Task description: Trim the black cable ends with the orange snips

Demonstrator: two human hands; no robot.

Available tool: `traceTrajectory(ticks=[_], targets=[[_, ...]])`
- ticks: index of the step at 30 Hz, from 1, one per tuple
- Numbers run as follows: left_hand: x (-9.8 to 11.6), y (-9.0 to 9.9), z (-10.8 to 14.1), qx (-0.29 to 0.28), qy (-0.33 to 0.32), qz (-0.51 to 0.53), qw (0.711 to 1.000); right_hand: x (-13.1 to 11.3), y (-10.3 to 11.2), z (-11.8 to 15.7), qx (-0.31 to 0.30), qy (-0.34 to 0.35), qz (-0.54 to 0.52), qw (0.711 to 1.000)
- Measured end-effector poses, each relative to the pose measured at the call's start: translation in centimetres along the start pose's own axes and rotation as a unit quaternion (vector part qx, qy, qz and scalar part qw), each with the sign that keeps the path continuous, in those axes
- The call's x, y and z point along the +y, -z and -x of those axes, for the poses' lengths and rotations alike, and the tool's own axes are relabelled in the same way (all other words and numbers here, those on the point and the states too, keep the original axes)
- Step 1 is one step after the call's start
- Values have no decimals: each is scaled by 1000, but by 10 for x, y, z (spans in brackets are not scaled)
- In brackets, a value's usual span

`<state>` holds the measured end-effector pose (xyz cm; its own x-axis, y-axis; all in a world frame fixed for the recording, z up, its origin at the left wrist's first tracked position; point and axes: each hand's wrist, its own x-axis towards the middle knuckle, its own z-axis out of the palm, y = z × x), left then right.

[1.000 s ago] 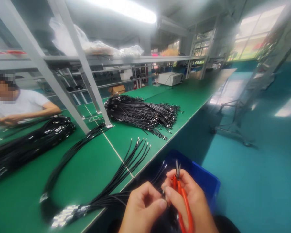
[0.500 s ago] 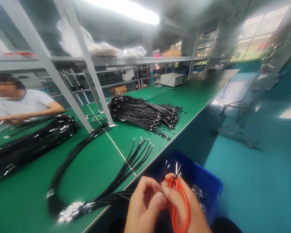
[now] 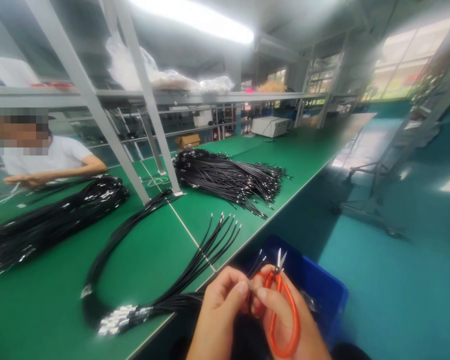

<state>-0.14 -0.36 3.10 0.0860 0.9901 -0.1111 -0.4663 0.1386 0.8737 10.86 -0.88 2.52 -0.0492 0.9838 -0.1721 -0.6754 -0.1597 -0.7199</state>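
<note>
Together, two hands (image 3: 224,306) (image 3: 284,312), one scissors (image 3: 295,320); one bin (image 3: 328,281)

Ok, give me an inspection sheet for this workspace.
Surface: green worktable with a pale seam.
Job's things: metal scissors with red loop handles, blades apart.
Clutter: translucent plastic bags on the grey metal shelf.
Hands: right hand holds the scissors; left hand beside it, grip unclear.
Cables: curved bundle of thin black cables; larger black cable pile farther back.
Surroundings: blue plastic bin beside the table; person in a white top at picture left.
</note>
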Motion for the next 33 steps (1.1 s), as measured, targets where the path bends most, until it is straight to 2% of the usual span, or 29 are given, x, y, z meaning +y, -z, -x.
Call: traceTrajectory(ticks=[3, 6, 10, 15, 21, 24, 26, 28, 31, 33], targets=[[-1, -2, 0, -8, -13, 8, 1000, 5, 2, -7, -30, 2, 5, 1000], [-1, -3, -1, -18, -11, 28, 999, 8, 5, -11, -32, 1, 11, 999], [0, -4, -2, -30, 3, 76, 997, 2, 3, -8, -17, 8, 15, 1000], [7, -7, -1, -5, 2, 36, 999, -9, -6, -2, 13, -8, 6, 1000], [6, -7, -4, -38, 31, 94, 994, -10, -6, 0, 2, -32, -36, 999], [4, 1, -3, -2, 1, 24, 1000, -9, -4, -2, -19, -38, -42, 998], [6, 7, -1, 24, -68, -89, 993, -9, -4, -3, -17, -38, -32, 999], [10, 10, 2, 21, -171, -237, 956, -9, -5, -4, -4, -34, -23, 999], [17, 12, 5, -7, -304, -450, 839, -9, -5, -3, 16, -42, -32, 998], [19, 13, 5, -10, -338, -531, 777, -7, -5, -2, 24, -59, -42, 997]])
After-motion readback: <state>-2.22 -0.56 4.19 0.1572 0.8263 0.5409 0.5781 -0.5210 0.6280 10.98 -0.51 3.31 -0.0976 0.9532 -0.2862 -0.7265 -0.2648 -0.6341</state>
